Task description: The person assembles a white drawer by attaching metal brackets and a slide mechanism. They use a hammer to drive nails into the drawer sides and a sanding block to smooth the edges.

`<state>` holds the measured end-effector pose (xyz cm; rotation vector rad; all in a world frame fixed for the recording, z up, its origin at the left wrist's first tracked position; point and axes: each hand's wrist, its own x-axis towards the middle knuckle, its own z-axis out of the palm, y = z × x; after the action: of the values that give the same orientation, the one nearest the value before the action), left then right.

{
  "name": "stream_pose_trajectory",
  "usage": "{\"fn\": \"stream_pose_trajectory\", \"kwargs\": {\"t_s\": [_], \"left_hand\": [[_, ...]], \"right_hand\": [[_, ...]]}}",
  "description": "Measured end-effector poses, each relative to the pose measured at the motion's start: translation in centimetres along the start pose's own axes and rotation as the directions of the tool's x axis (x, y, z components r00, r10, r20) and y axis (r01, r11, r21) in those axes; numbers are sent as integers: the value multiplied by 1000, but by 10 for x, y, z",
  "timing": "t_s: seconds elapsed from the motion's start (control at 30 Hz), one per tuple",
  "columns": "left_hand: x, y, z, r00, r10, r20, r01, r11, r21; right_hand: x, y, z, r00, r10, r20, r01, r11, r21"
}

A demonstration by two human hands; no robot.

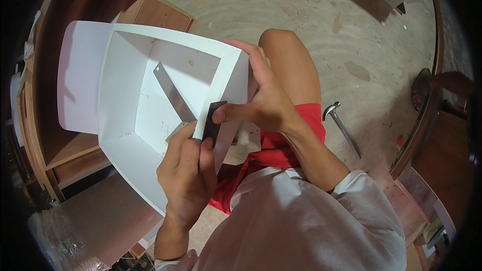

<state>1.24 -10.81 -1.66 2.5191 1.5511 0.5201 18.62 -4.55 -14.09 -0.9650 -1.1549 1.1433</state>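
Observation:
A white open drawer box [118,105] stands tilted in front of me, its open side toward me. Against the outer face of its right wall lies a short dark flat bar [213,120]. My left hand [186,170] is closed at the wall's rim, fingers curled on the inner side and thumb at the bar's lower end. My right hand [266,103] wraps the wall near the upper corner, its thumb pressing the bar. Inside the box a metal strip [173,93] with a hole at one end slants toward my left fingers; whether it joins the bar is hidden.
A claw hammer [344,130] lies on the concrete floor to the right. Behind the box, at left, is a brown wooden cabinet [85,0] with open compartments. Plastic-wrapped panels [95,226] sit at lower left. Boards [422,190] stand at right.

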Motion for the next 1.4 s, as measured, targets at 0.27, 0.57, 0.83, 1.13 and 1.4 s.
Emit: {"fn": "stream_pose_trajectory", "kwargs": {"t_s": [0.27,0.57,0.83,1.13,1.4], "left_hand": [[4,1,-1,999,20,25,-22,997,76],[6,1,4,997,75,-13,-72,989,131],[15,7,2,998,55,10,-56,988,142],[9,1,2,996,86,-9,-85,994,63],[15,3,1,998,59,17,-61,995,84]], "right_hand": [[1,0,-1,1000,18,2,-18,999,37],[1,1,-3,1000,-1,-25,2,999,50],[4,4,-2,1000,9,-21,-7,994,113],[2,1,0,1000,-1,-25,2,1000,16],[5,2,-3,1000,15,13,-16,996,84]]}}
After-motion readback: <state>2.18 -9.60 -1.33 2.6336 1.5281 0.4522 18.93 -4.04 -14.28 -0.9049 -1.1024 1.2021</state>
